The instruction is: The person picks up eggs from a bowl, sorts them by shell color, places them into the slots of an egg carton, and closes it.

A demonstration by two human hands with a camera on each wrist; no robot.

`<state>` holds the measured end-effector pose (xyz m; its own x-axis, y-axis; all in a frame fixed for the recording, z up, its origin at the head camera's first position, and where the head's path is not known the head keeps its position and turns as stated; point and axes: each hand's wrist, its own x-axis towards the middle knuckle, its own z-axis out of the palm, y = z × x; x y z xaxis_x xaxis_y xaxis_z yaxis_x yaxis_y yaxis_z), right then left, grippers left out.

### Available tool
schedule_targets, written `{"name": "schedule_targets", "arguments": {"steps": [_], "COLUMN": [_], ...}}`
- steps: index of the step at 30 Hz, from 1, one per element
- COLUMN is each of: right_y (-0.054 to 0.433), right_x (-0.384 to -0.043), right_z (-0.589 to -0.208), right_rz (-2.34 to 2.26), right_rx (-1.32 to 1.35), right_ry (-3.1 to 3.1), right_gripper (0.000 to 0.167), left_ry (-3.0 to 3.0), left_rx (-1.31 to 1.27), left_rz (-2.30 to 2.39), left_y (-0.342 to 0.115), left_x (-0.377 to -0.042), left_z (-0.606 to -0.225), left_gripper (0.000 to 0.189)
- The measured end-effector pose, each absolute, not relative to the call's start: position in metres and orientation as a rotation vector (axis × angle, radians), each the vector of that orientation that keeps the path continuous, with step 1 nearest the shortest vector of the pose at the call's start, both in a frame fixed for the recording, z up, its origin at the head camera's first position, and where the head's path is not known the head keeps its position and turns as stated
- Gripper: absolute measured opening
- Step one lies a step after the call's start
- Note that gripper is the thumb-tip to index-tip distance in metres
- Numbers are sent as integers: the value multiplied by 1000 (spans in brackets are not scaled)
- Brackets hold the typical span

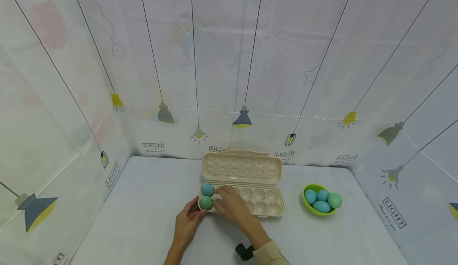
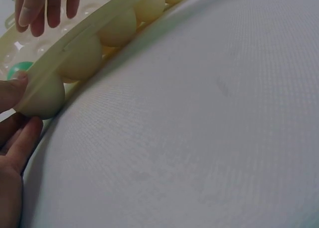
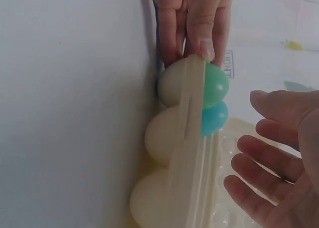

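Note:
An open beige egg carton (image 1: 261,208) lies on the white table, its lid (image 1: 241,168) folded back. In its left end sit a blue egg (image 1: 207,189) in the back row and a green egg (image 1: 206,203) in the front row. My left hand (image 1: 187,222) grips that end, thumb on the rim and fingers against the outside of the cup below. Over the carton, just right of the two eggs, is my right hand (image 1: 230,205). The right wrist view shows this hand (image 3: 279,163) with loosely spread fingers and nothing between them.
Right of the carton stands a lime-green bowl (image 1: 311,210) with several blue eggs (image 1: 321,206) and a green egg (image 1: 334,200). A black device (image 1: 245,252) shows beside the right sleeve. White cloth (image 1: 229,78) printed with lamps hangs behind the table and along its sides.

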<state>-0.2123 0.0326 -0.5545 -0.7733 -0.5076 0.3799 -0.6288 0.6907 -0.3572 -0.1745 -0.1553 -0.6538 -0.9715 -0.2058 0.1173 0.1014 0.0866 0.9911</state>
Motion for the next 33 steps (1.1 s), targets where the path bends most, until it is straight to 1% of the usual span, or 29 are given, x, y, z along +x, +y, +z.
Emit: {"name": "schedule_targets", "arguments": {"steps": [8, 13, 20, 25, 29, 33], "right_y": [48, 62, 89, 114, 136, 158], "right_x": [-214, -215, -215, -217, -218, -220], "right_z": [-541, -540, -535, -532, -532, -532], "right_rz": [675, 654, 667, 646, 618, 616], "right_rx": [889, 891, 819, 772, 710, 688], "right_ry": [-2552, -2458, -2430, -2385, -2421, -2409], "right_gripper": [37, 37, 39, 42, 43, 43], "left_ry": [-2137, -2137, -2161, -2162, -2177, -2192], "left_rx": [106, 115, 173, 157, 188, 194], "left_rz": [-1962, -1978, -1969, -1966, -1977, -1967], "left_y": [-156, -156, -147, -147, -147, -150], "left_x": [-175, -173, -166, -163, -165, -170], "left_z": [-654, -652, -629, -623, -627, -641], "left_gripper": [56, 56, 55, 55, 54, 55]}}
